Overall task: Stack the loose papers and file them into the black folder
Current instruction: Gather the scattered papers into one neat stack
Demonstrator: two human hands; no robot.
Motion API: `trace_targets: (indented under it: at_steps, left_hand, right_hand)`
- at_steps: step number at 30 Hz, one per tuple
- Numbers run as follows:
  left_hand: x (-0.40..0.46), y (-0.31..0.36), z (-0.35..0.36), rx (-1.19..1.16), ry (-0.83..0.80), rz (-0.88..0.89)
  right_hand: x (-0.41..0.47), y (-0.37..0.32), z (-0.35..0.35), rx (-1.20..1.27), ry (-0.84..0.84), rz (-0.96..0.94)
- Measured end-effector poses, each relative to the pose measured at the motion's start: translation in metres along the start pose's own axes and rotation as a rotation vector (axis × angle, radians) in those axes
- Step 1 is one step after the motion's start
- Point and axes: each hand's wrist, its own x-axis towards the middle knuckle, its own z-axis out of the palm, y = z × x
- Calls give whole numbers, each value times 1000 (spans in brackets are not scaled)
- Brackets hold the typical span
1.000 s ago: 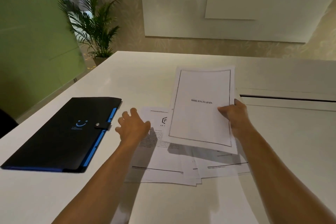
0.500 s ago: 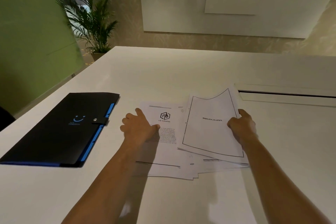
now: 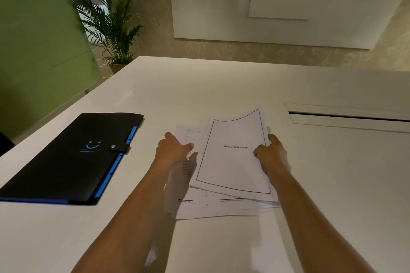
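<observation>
A wide white tabletop (image 3: 221, 86) fills the view, reaching away from me toward a pale wall, with a potted palm (image 3: 111, 20) standing past its far left corner. Well off to the left of my left hand lies the black folder (image 3: 66, 157), flat and closed, its snap tab fastened and blue divider edges showing along the side nearest me.

Between my two hands are the loose papers (image 3: 213, 206), a fanned, uneven pile lying on the tabletop. On top sits the bibliography page (image 3: 233, 162), a bordered sheet with its far edge curling upward.

My left hand (image 3: 172, 150) curls over the pile's left edge, fingers bent and thumb pointing inward; that grip is partly closed against the sheets, though I cannot tell whether it pinches any. My right hand (image 3: 270, 155) has its grip closed on the right edge of the bibliography page, thumb on top, fingers underneath.

I judge this to be the gathering step: the sheets are being drawn together but are not yet squared. Next calls for pushing both edges inward to align the pile, then undoing the folder's snap to slide the stack inside.
</observation>
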Motion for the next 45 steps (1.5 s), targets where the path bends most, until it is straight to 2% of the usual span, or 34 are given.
trace_targets:
  at_steps: [3, 7, 11, 13, 15, 21, 25, 28, 33, 37, 39, 45]
  left_hand:
    - [2, 1, 3, -207, -47, -29]
    - [4, -3, 8, -479, -199, -49]
    - [2, -2, 12, -580, -274, -21]
    - [4, -4, 13, -550, -275, -3]
    - [7, -9, 15, -504, -245, 51]
    - [2, -10, 8, -582, -192, 292]
    - [-6, 5, -8, -654, -222, 430]
    - [-10, 21, -22, -648, -209, 531]
    - [-19, 54, -48, -699, -91, 647]
    - [-26, 73, -65, -739, 5, 762]
    - [-29, 74, -67, -751, 39, 786]
    - [-33, 68, -53, -817, 44, 740]
  right_hand:
    - [-4, -2, 9, 19, -20, -5]
    - [-9, -5, 18, 61, -37, 4]
    - [-11, -3, 24, 155, -76, 36]
    - [-7, 0, 28, 184, -103, 34]
    - [-4, 1, 29, 207, -124, 31]
    - [19, 14, 18, 334, -188, -8]
    - [11, -2, -3, 624, -270, -81]
    - [6, -18, -18, 700, -332, -203]
    - [-2, -53, -36, 671, -151, -518]
    - [-16, -75, -49, 698, -11, -698]
    - [-19, -77, -51, 630, 2, -734]
    - [-17, -69, -41, 533, -48, -673]
